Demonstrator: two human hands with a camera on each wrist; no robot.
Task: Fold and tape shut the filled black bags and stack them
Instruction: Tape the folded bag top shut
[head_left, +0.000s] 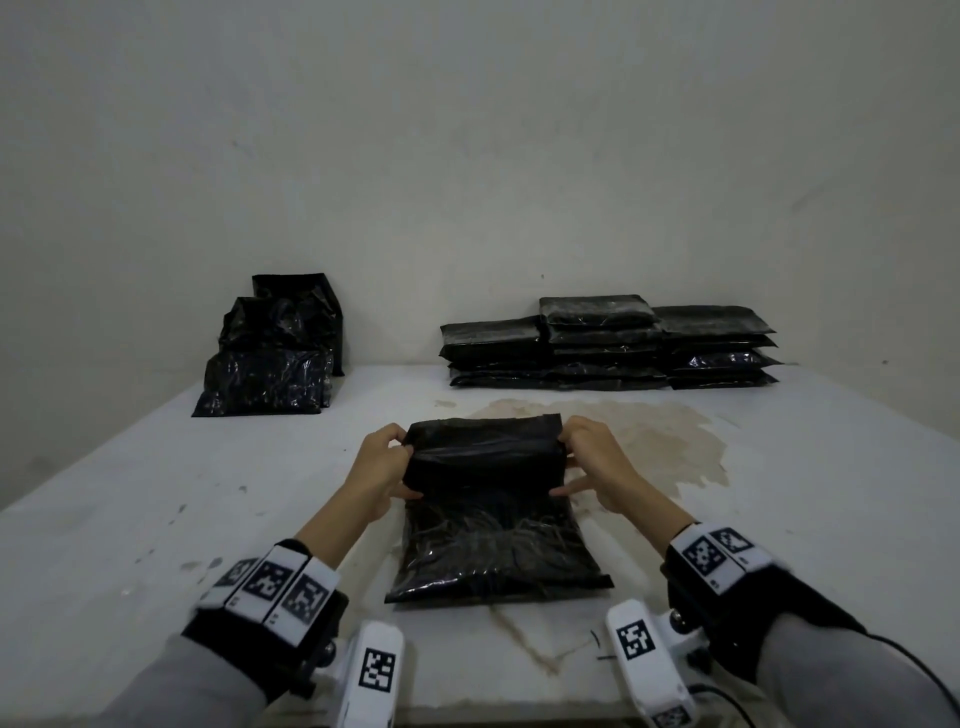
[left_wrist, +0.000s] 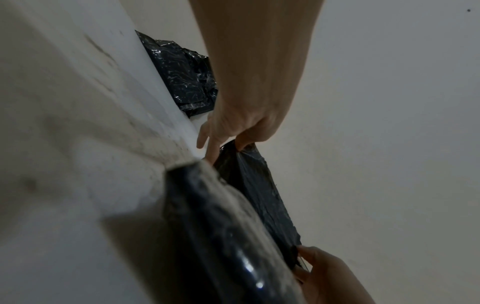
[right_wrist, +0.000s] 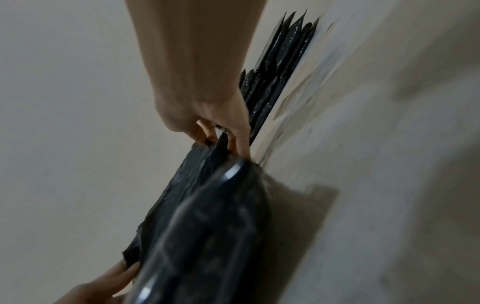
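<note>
Folding step: top flap (head_left: 485, 441) of the bag (head_left: 496, 545) is lifted and turned toward the person, judged mid-fold so the mouth closes over the contents.
Bag, location: flat on the table (head_left: 130, 493), centred just in front of the person, filled lower half lying down as an anchor while the empty top is worked.
Left hand (head_left: 382, 467): pinching the flap's left edge, thumb on the near side, fingers curled behind; the left wrist view shows the same pinch (left_wrist: 241, 131).
Right hand (head_left: 592, 462): pinching the flap's right edge in the same way; confirmed in the right wrist view (right_wrist: 221, 127).
Reason for paired grip: holding both edges level probably keeps the crease straight across the width.
Unfolded bags (head_left: 270, 353): far left, slumped against the wall, apart from finished work; judged waiting their turn.
Stacked bags (head_left: 608, 343): far right against the wall, flat, in neat side-by-side piles; likely destination.
Tape: none visible.
Stain (head_left: 649, 436): brownish patch on the table, beyond and right of the bag.
</note>
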